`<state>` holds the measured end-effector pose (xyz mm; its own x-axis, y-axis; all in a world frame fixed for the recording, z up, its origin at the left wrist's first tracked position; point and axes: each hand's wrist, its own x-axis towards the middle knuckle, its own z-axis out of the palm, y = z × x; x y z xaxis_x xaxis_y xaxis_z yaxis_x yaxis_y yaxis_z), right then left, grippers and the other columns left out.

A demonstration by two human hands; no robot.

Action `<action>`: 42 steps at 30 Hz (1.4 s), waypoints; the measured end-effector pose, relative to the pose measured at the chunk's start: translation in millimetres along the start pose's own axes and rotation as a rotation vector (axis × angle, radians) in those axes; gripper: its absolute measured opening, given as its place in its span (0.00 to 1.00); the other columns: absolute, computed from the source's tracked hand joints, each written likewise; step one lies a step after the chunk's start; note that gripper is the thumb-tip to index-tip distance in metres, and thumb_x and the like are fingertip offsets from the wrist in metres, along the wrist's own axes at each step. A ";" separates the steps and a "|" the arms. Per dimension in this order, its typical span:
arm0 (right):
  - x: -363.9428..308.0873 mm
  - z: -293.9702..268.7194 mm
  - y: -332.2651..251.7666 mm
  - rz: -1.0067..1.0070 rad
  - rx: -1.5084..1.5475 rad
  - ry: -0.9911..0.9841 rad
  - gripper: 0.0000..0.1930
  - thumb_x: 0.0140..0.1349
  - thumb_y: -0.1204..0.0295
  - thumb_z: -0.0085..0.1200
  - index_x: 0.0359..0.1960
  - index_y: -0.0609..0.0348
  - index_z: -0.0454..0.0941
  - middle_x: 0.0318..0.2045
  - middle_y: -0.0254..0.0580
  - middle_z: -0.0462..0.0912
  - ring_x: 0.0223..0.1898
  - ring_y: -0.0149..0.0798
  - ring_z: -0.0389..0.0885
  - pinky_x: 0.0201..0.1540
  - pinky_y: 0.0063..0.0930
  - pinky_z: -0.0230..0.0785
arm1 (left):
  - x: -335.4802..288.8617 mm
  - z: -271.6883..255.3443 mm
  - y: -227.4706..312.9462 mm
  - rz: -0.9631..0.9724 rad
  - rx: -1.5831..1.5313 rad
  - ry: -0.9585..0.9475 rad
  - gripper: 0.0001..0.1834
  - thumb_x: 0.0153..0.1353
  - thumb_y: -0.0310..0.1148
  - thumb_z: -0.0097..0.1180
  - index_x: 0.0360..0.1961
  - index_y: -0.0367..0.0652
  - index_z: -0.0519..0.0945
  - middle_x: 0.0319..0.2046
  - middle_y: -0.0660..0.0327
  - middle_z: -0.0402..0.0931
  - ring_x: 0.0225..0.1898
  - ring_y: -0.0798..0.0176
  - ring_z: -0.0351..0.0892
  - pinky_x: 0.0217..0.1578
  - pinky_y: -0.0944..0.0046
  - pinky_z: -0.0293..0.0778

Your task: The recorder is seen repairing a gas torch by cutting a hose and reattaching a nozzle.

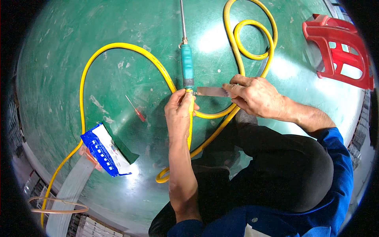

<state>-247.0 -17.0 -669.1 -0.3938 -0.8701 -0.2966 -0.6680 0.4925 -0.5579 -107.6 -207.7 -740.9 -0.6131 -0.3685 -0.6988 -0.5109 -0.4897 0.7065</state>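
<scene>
A tool with a teal handle [187, 63] and a long thin metal rod [183, 19] lies on the green floor, the rod pointing away from me. A yellow ribbed hose [190, 128] joins the handle's near end. My left hand [177, 112] is closed around the hose just below that joint. From the right, my right hand [258, 94] grips a flat metal blade [211, 91]. The blade's far end meets a small metal fitting at the joint, beside my left fingertips. My right palm hides the blade's other end.
Loops of the yellow hose spread left, right and near my feet. A red-handled screwdriver [140, 115] lies left of my left hand. Farther left is a blue and white packet [106, 152], by a pale plank [69, 193]. A red plastic stool [335, 47] stands at far right.
</scene>
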 end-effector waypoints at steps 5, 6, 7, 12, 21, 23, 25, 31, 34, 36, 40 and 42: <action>1.7 -2.9 1.8 0.018 0.092 -0.029 0.18 0.52 0.77 0.60 0.47 0.65 0.78 0.39 0.47 0.79 0.35 0.51 0.83 0.37 0.40 0.77 | 0.6 -1.4 -0.8 0.000 -0.003 -0.008 0.16 0.64 0.34 0.57 0.48 0.33 0.75 0.35 0.55 0.79 0.27 0.67 0.79 0.24 0.70 0.72; 1.9 -3.0 1.8 0.023 0.092 -0.036 0.18 0.52 0.77 0.60 0.47 0.65 0.78 0.39 0.47 0.80 0.35 0.51 0.83 0.37 0.40 0.77 | 0.6 -1.7 -1.3 0.001 -0.007 -0.007 0.16 0.64 0.34 0.57 0.48 0.33 0.75 0.35 0.55 0.79 0.27 0.67 0.79 0.24 0.70 0.72; 2.1 -2.8 1.9 0.029 0.092 -0.043 0.18 0.52 0.77 0.60 0.47 0.65 0.78 0.39 0.47 0.80 0.35 0.51 0.83 0.38 0.40 0.77 | 0.7 -1.8 -1.8 0.001 -0.011 -0.007 0.16 0.65 0.34 0.57 0.48 0.34 0.75 0.35 0.55 0.79 0.27 0.67 0.79 0.24 0.70 0.72; 2.0 -3.8 -3.4 0.025 0.027 -0.010 0.18 0.52 0.77 0.59 0.47 0.64 0.78 0.40 0.46 0.79 0.35 0.51 0.83 0.38 0.40 0.77 | -0.9 0.3 -0.6 0.000 -0.015 -0.014 0.15 0.65 0.34 0.58 0.48 0.34 0.76 0.34 0.56 0.80 0.27 0.68 0.79 0.24 0.70 0.72; -0.9 -4.3 0.9 0.020 0.024 0.001 0.17 0.55 0.74 0.58 0.47 0.60 0.79 0.39 0.45 0.79 0.35 0.52 0.83 0.37 0.43 0.77 | -0.8 -0.9 -0.8 -0.008 -0.031 -0.017 0.14 0.66 0.34 0.56 0.47 0.35 0.76 0.34 0.57 0.80 0.27 0.68 0.79 0.25 0.71 0.72; -1.7 -3.6 1.8 0.023 0.017 0.005 0.16 0.56 0.73 0.57 0.48 0.58 0.79 0.39 0.44 0.79 0.34 0.52 0.83 0.37 0.45 0.78 | -0.5 -1.1 -0.5 -0.015 -0.037 -0.019 0.14 0.66 0.34 0.56 0.47 0.35 0.76 0.33 0.57 0.80 0.27 0.68 0.79 0.25 0.71 0.72; -2.0 -2.3 2.6 0.021 0.009 0.009 0.16 0.56 0.73 0.57 0.48 0.58 0.79 0.39 0.44 0.79 0.34 0.52 0.83 0.37 0.45 0.77 | -0.6 -1.1 0.3 -0.021 -0.037 -0.020 0.14 0.66 0.33 0.56 0.47 0.35 0.76 0.33 0.57 0.80 0.27 0.68 0.79 0.25 0.71 0.72; -1.7 -3.3 1.5 0.019 0.044 -0.002 0.18 0.52 0.77 0.60 0.47 0.65 0.79 0.39 0.47 0.80 0.36 0.50 0.82 0.37 0.40 0.76 | -0.1 -0.5 -2.0 -0.011 -0.038 -0.030 0.14 0.66 0.33 0.56 0.47 0.34 0.76 0.33 0.56 0.80 0.27 0.67 0.79 0.25 0.71 0.72; -2.7 -2.7 1.0 0.030 0.047 -0.012 0.18 0.52 0.77 0.59 0.47 0.65 0.78 0.38 0.47 0.79 0.35 0.51 0.82 0.37 0.40 0.76 | -0.6 0.3 -1.4 -0.014 -0.045 -0.027 0.14 0.66 0.33 0.56 0.47 0.35 0.76 0.33 0.56 0.80 0.27 0.67 0.79 0.25 0.70 0.72; -1.8 -2.9 1.2 0.024 0.042 -0.015 0.18 0.53 0.77 0.59 0.47 0.65 0.78 0.38 0.47 0.79 0.35 0.51 0.82 0.37 0.40 0.76 | -1.7 1.6 -0.1 -0.009 -0.021 -0.021 0.14 0.66 0.33 0.56 0.47 0.35 0.76 0.34 0.56 0.80 0.27 0.67 0.79 0.25 0.70 0.72; -2.7 -2.9 0.2 0.023 0.017 -0.019 0.18 0.53 0.77 0.59 0.48 0.65 0.77 0.38 0.48 0.79 0.35 0.52 0.82 0.37 0.40 0.76 | -1.5 2.6 -2.4 -0.011 -0.033 -0.019 0.15 0.65 0.34 0.57 0.48 0.35 0.76 0.34 0.56 0.80 0.26 0.67 0.79 0.25 0.70 0.72; -2.8 -3.2 -1.8 0.032 0.050 -0.023 0.18 0.53 0.77 0.58 0.48 0.66 0.77 0.38 0.48 0.79 0.35 0.52 0.82 0.38 0.40 0.76 | -1.3 2.8 -2.1 -0.008 -0.029 -0.020 0.15 0.65 0.33 0.57 0.48 0.35 0.76 0.34 0.56 0.80 0.26 0.67 0.79 0.25 0.70 0.72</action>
<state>-246.7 -15.4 -664.8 -0.3995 -0.8546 -0.3317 -0.6229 0.5186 -0.5857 -107.4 -204.0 -741.2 -0.6210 -0.3491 -0.7018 -0.4983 -0.5153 0.6973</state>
